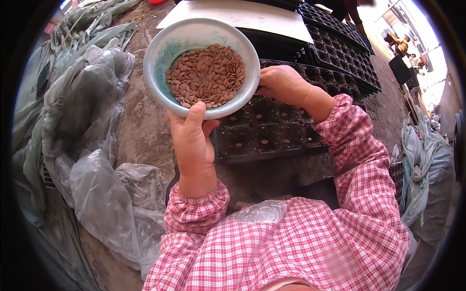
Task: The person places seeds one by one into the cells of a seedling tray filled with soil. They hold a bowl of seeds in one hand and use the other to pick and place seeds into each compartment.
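My left hand (194,143) grips the near rim of a pale round bowl (154,78), its thumb over the edge. Flat reddish-brown seeds (207,74) lie inside the bowl. To the right, my right hand (285,85) is beside the bowl's rim with its fingertips low; part of them is hidden, and whether they hold a seed cannot be told. Under that hand lies a black seedling tray (251,136) with dark soil in its cells. Single seeds (264,142) rest on the soil in several cells of the near rows.
More soil-filled seedling trays (338,45) stand beyond, near a white board (236,16). Crumpled clear plastic sheeting (105,189) covers ground at the left, and bluish sheeting (422,156) lies at the right. A person (351,16) bends at the far trays; another (400,43) is farther off.
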The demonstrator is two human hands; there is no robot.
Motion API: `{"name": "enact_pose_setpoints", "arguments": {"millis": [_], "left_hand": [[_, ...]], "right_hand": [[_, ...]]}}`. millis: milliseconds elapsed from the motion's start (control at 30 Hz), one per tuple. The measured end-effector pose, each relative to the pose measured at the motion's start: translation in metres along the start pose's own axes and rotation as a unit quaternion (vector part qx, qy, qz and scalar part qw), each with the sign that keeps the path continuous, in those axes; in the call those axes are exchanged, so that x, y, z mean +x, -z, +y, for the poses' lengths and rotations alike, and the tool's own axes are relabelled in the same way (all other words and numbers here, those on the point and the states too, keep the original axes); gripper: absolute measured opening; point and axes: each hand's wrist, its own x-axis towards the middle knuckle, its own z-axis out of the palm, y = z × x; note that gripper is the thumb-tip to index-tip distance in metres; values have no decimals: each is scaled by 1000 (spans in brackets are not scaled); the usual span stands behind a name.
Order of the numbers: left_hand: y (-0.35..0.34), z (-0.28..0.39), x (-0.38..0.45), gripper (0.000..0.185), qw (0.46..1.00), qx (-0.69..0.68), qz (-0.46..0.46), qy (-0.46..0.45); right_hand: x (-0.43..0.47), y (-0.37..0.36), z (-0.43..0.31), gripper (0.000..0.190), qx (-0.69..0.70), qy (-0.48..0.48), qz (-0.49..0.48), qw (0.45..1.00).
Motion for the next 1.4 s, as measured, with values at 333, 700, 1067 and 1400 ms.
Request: {"name": "enact_pose_setpoints", "arguments": {"millis": [333,700,1067,1400], "left_hand": [[-9,-19,-7,38,995,5,-94,27],[-25,-33,-11,39,991,15,-114,73],[-25,-28,-6,46,993,42,-101,51],[-23,-30,-6,45,992,46,-98,56]], "right_hand": [[-6,40,-47,24,22,5,44,999],[-28,41,-22,17,100,-33,122,987],[-124,17,91,13,-20,-208,-3,978],[-117,1,101,9,-30,-167,-37,985]]}}
